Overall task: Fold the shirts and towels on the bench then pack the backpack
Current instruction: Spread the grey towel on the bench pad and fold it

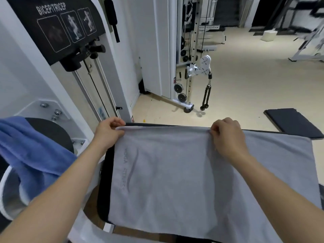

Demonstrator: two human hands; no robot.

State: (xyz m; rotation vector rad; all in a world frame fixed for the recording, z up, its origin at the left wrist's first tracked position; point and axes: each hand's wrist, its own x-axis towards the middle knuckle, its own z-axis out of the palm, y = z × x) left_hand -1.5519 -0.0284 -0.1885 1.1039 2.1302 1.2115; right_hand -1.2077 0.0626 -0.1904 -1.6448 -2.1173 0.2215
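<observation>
A grey towel (pixel 175 172) lies spread over the black desk (pixel 103 181). The left grip (pixel 108 130) pinches the towel's far left corner. The right grip (pixel 226 135) pinches its far edge further right. A blue towel (pixel 31 151) lies bunched at the left.
</observation>
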